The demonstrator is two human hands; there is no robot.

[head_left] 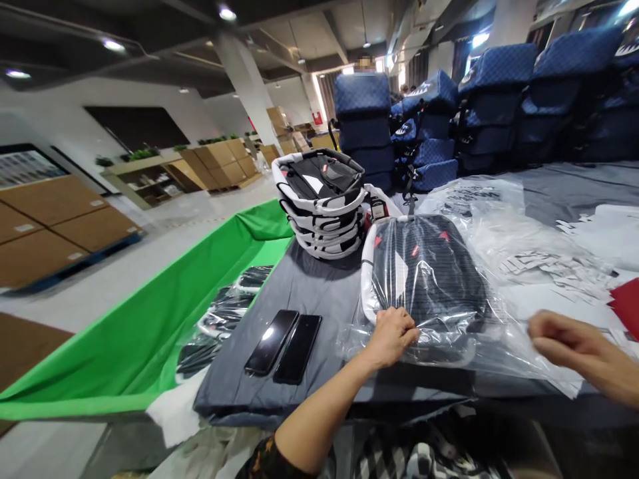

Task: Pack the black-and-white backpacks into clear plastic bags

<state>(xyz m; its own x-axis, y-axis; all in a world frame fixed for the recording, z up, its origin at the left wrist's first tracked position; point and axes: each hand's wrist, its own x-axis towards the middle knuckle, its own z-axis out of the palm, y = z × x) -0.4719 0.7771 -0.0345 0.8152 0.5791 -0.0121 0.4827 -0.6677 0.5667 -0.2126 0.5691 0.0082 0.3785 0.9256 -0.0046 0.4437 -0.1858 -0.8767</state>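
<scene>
A black-and-white backpack (424,279) lies flat on the grey table (309,286), inside a clear plastic bag (504,332). My left hand (392,336) rests on the near edge of the bagged backpack, fingers curled and pinching the plastic. My right hand (564,342) hovers at the bag's right side, just above the plastic, fingers bent together; I cannot see anything in it. A stack of unbagged black-and-white backpacks (324,206) stands behind, to the left.
Two dark phones (284,342) lie on the table's left part. A green cloth bin (150,319) with bagged backpacks runs along the left. Loose plastic bags and paper tags (549,266) lie at the right. Blue backpacks (449,113) are piled behind, cardboard boxes (50,226) far left.
</scene>
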